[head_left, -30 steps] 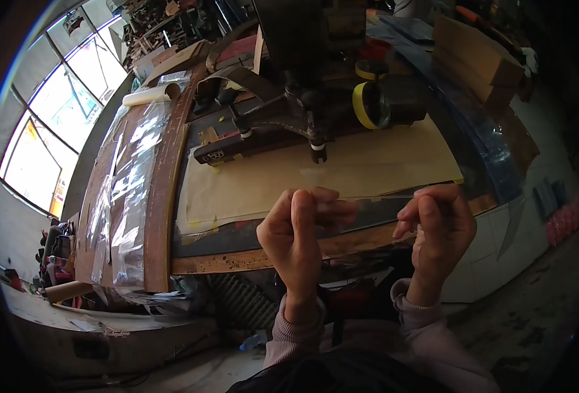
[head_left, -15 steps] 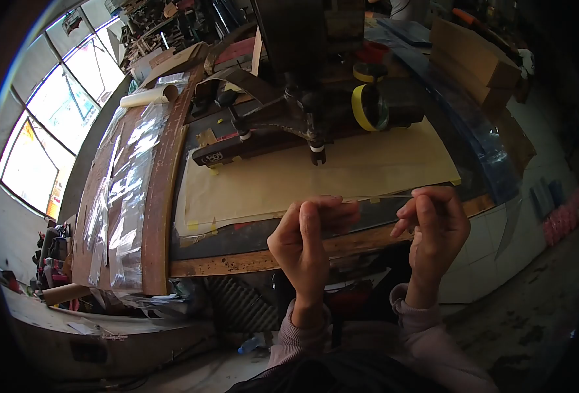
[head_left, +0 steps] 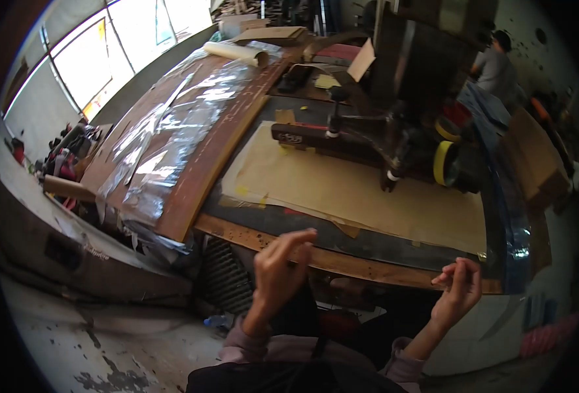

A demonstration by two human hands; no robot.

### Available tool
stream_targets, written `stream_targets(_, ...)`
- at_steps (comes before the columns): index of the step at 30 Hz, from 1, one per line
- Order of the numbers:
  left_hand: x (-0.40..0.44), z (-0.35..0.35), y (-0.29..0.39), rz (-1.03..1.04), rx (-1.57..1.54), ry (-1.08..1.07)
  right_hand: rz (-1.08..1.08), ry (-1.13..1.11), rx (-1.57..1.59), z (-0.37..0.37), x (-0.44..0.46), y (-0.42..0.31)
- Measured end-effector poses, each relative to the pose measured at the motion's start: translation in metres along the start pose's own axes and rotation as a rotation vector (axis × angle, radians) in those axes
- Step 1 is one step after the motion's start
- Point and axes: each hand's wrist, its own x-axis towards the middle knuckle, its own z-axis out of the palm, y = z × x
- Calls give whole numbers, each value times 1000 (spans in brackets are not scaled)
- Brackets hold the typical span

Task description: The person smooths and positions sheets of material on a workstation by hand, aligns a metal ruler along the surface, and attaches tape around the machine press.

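Observation:
My left hand (head_left: 279,267) is raised just in front of the wooden front edge of the bench, its fingers drawn together and pointing right. Farther right, my right hand (head_left: 458,288) is near the same edge, thumb and fingertips pinched. Whatever either hand holds is too small or thin to make out. Beyond them, a large beige paper sheet (head_left: 368,205) lies on a dark mat (head_left: 279,221), with small yellow tape pieces along its edge. Over the sheet stands a dark machine (head_left: 368,131) with a jointed metal arm and a long bar.
Yellow tape rolls (head_left: 442,162) hang at the machine's right. On the left, clear plastic film (head_left: 171,157) covers a brown board, with a paper roll (head_left: 237,54) on top. A cardboard box (head_left: 531,157) stands at right. Another person (head_left: 497,64) is in the background.
The view has swung right and down the bench, so everything appears shifted. My hands have moved farther apart. A thin, clear line stretched between them earlier no longer shows.

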Motion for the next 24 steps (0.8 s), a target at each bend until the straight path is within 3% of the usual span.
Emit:
stream_targets(3,16,-71,-54,5,383,154,6,-7,-98,-12,9,18)
stream_targets(4,32,-102,-71,208,604,209,10,-10,-134,-15,12,25)
stream_targets(5,35,-129,-94,10,706,214,42,-28,-162,-21,15,32)
stream_targets(7,56,-189,-148,-31,936,253,82,-21,-185,-24,18,42)
stream_targets(10,81,-287,-256,-262,1106,206,95,-30,-202,-32,20,54)
stream_targets(14,115,-353,-339,-668,1071,-73,88,-60,-244,-31,17,59)
stream_targets(16,131,-356,-371,-886,1019,-79,74,-64,-280,-29,16,56)
stream_targets(18,139,-373,-430,-818,1054,-144,74,-30,-282,-26,14,57)
stream_targets(20,150,-350,-389,-789,983,-163,62,-34,-283,-26,13,57)
stream_targets(24,159,-359,-411,-639,1034,-119,99,-24,-310,-23,12,52)
